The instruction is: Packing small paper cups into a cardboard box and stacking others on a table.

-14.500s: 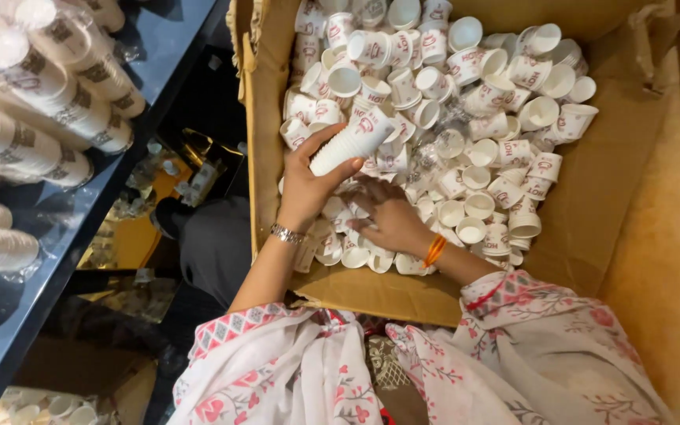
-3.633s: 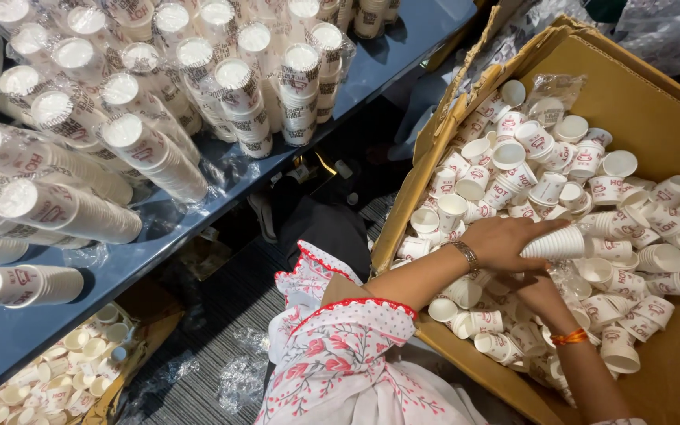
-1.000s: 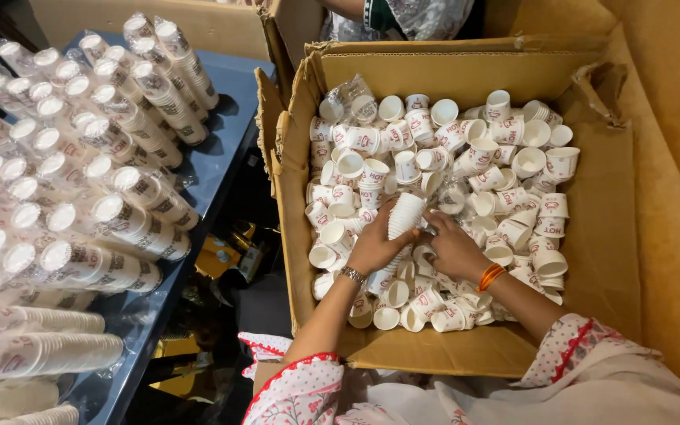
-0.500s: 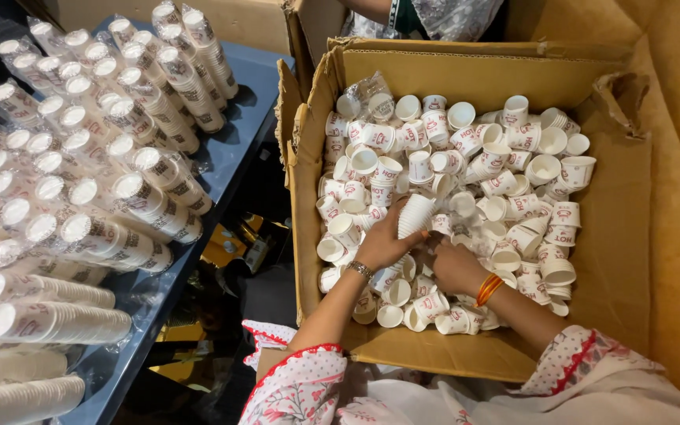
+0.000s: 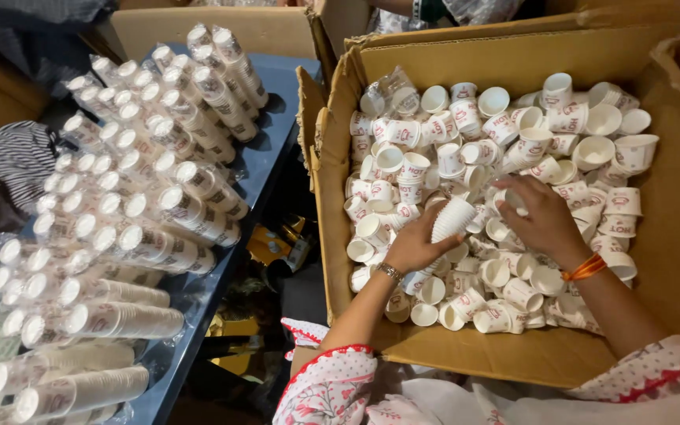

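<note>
My left hand (image 5: 415,245) grips a short stack of white paper cups (image 5: 452,217), holding it over the heap in a big cardboard box (image 5: 332,189). My right hand (image 5: 539,215) lies palm down on the loose cups (image 5: 466,149), its fingers curled around one cup near the stack. The box is full of small white cups with red print, lying every way. An orange bangle sits on my right wrist, a metal bracelet on my left.
On a blue table (image 5: 273,126) to the left lie several long wrapped sleeves of stacked cups (image 5: 167,212). More cardboard boxes stand behind, and another person's arm (image 5: 434,9) shows at the top edge. Clutter fills the dark gap below the table.
The view has closed in on the box. My right hand has moved up from beside the left one onto the cups by the stack. My left hand still holds the stack.
</note>
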